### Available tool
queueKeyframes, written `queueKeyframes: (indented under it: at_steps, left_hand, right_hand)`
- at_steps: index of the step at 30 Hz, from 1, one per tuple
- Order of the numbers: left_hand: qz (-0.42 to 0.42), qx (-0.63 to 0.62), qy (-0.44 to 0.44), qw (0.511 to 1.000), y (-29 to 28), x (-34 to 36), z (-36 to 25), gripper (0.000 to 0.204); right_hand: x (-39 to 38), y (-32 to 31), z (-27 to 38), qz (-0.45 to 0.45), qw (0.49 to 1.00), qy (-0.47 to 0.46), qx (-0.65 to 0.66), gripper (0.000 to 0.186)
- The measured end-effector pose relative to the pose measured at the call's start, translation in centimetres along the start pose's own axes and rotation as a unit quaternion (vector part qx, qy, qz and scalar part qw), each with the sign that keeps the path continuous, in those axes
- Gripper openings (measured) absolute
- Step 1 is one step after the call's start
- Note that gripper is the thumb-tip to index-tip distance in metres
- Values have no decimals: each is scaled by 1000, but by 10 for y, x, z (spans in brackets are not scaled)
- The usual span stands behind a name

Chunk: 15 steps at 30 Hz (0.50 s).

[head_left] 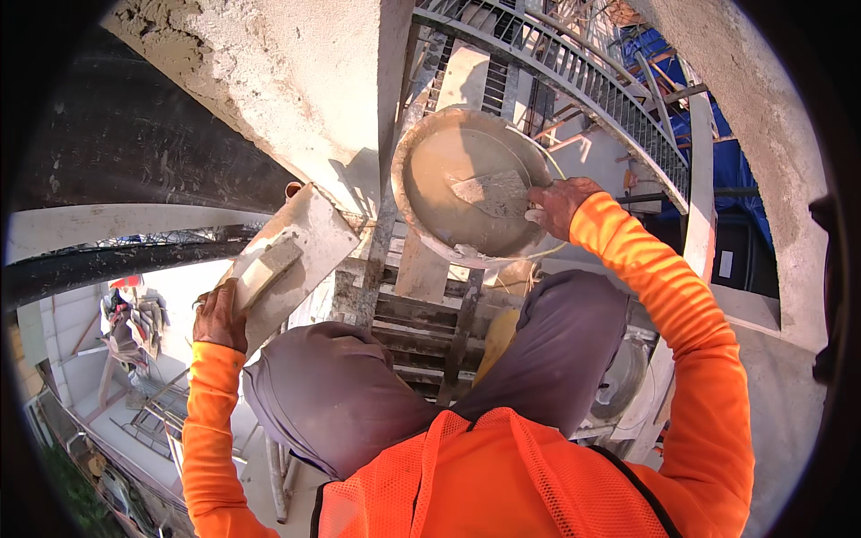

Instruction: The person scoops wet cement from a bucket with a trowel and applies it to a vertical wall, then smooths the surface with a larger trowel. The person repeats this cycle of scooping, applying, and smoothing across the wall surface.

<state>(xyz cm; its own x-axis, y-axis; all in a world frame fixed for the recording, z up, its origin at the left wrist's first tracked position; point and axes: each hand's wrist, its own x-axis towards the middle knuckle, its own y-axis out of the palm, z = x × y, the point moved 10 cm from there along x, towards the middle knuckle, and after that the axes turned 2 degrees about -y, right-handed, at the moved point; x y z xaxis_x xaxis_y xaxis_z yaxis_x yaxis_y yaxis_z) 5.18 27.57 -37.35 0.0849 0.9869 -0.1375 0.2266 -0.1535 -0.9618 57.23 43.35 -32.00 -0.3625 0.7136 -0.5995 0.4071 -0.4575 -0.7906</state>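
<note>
My left hand (pixel 221 316) is closed round the block handle of a plastering float (pixel 318 229), whose flat, pale board is smeared with mortar. The float tilts beside the foot of the plastered column. At the right side of a round bucket (pixel 404 193), my right hand (pixel 560 208) has its fingers curled. From them a mortar-coated trowel (pixel 491 191) reaches into the bucket, its blade partly sunk in wet grey-brown mortar (pixel 448 152). The trowel's handle is hidden in my fist. A thin bail handle hangs along the bucket's right side.
A rough plastered column (pixel 305 81) rises ahead on the left. Slatted scaffold planks (pixel 421 318) lie below my knees, with a curved metal grating (pixel 574 63) at the far right. A long drop shows at lower left, down to a white floor (pixel 117 421) with metal frames.
</note>
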Motion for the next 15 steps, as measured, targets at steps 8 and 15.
queueKeyframes:
  at_steps: [8,15]
  left_hand:
    - [37,-16,-124,992,25,-59,61,75]
    - [-7,-42,-103,994,66,-77,85,75]
  right_hand:
    - [14,-28,-30,-36,997,65,-6,36]
    - [-17,-6,15,-64,995,-73,38,33]
